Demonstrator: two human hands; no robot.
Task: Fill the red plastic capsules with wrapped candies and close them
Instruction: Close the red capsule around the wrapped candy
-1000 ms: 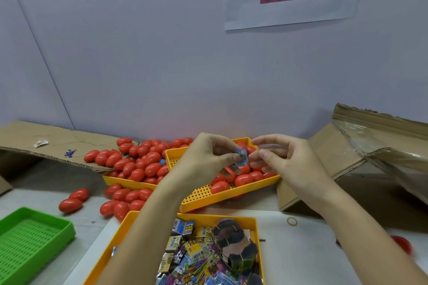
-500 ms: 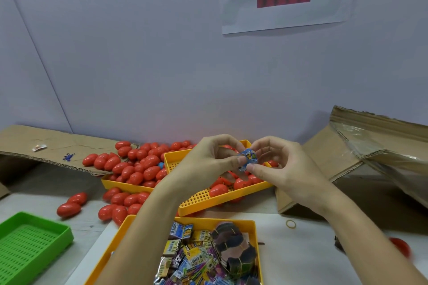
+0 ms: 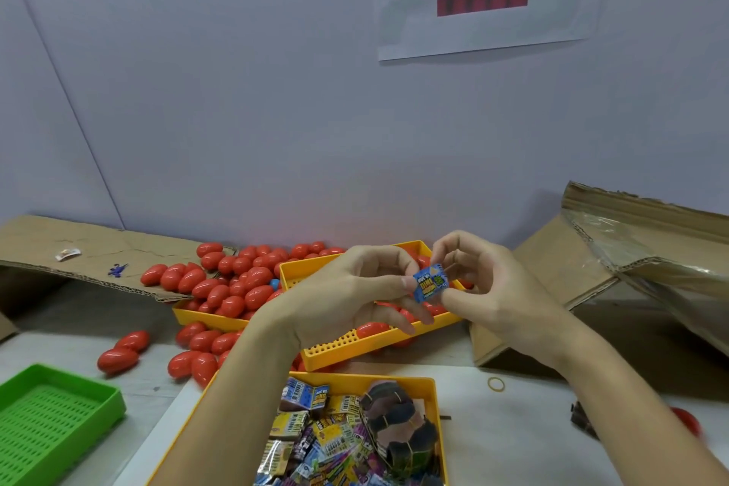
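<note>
Blue wrapped candy (image 3: 430,282) held in mid-air between both hands, above the perforated yellow tray (image 3: 357,345) of red capsules (image 3: 232,288). Left hand (image 3: 355,298): fingers curled, thumb tip on the candy's left edge. Right hand (image 3: 487,288): thumb and fingertips pinch the candy's right side, remaining fingers bent. Can't tell if a capsule half sits in either palm. Near yellow tray (image 3: 437,414) holds mixed candies. Green tray (image 3: 59,418) lower left.

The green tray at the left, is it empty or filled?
Empty, as far as visible. The green tray shows only its bare perforated floor; its lower left part is cut off by the frame.
</note>
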